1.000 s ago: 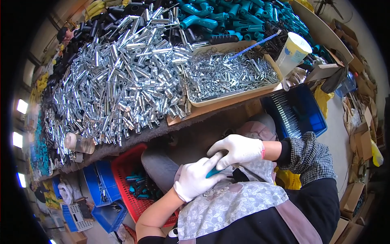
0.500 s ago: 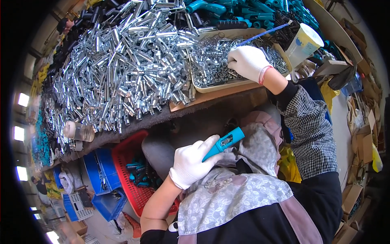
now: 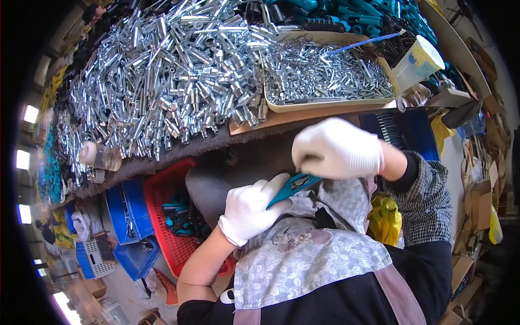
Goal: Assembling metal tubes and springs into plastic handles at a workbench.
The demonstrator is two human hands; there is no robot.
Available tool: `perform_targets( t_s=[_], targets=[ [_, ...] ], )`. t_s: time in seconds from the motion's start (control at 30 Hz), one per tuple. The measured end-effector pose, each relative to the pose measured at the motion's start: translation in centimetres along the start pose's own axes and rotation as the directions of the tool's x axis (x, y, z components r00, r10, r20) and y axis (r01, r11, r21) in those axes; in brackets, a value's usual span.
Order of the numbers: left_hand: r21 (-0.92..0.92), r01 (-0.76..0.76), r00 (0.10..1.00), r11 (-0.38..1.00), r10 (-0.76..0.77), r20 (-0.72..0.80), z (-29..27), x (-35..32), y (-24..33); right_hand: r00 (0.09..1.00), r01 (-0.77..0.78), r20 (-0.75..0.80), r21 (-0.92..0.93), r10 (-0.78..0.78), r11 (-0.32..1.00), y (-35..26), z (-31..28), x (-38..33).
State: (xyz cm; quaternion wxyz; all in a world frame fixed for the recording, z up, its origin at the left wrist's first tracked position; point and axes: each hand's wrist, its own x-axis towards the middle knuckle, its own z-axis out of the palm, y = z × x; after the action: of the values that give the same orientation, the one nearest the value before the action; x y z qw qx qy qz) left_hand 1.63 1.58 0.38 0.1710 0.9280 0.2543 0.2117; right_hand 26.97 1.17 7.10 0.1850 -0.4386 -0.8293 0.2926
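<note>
Apparently mid-assembly, the left hand (image 3: 250,208) grasps a teal handle (image 3: 292,187) below the bench (image 3: 254,130) while the right hand (image 3: 336,149), fingers clenched, works its end; heaps of metal parts (image 3: 162,81) remain.

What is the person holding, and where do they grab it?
A teal plastic handle piece: the left gloved hand grips its lower end, the right gloved hand pinches its upper end.
</note>
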Motion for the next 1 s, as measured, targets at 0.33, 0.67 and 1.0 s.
perform_targets(
  t_s=[0.33, 0.67, 1.0],
  targets=[
    [-0.002, 0.024, 1.0, 1.0, -0.024, 0.0, -0.4, -0.7, 0.6, 0.982, 0.187, 0.079, -0.239, -0.173, 0.953, -0.7, 3.9, -0.5],
    [0.009, -0.005, 0.998, 1.0, 0.005, 0.061, 0.8, -1.3, 0.9, 0.976, -0.065, 0.182, -0.279, 0.119, 0.958, -2.4, 5.5, -0.4],
    [0.007, -0.061, 0.996, 0.998, 0.06, 0.073, 0.1, -1.4, 1.6, 0.627, -0.682, 0.764, 0.441, 0.155, 0.584, 4.3, 5.2, -0.6]
  ],
)
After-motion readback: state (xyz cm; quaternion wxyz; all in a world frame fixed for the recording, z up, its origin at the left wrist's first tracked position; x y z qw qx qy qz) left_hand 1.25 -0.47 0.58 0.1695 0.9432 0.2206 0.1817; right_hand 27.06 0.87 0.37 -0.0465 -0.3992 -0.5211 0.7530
